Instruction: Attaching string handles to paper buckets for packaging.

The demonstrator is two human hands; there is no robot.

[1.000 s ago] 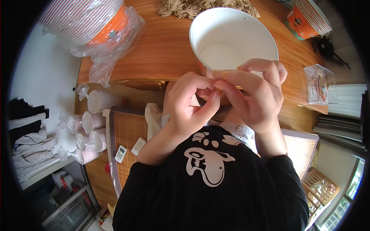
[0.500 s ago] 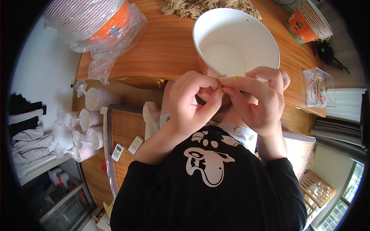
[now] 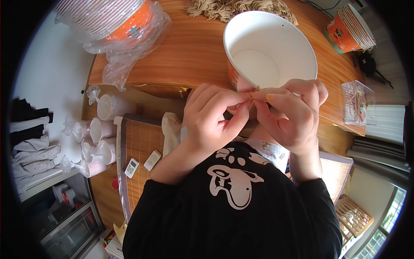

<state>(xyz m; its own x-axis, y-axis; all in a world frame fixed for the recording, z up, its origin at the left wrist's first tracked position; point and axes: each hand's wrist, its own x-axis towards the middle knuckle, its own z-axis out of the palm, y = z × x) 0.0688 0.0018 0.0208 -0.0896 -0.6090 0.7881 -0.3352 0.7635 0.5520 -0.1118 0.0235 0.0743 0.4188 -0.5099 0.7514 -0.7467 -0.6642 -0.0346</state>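
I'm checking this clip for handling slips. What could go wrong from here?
1. Both hands, left hand and right hand, pinch something tiny at the bowl rim; it is too small to identify, and the grip could slip and drop it.
2. Neither hand steadies the empty bowl, so pulling at its rim may tip or slide it.
3. The strands lie just behind it and could get pushed.

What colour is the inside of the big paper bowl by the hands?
Plain white inside the paper bowl; the head view shows it best.
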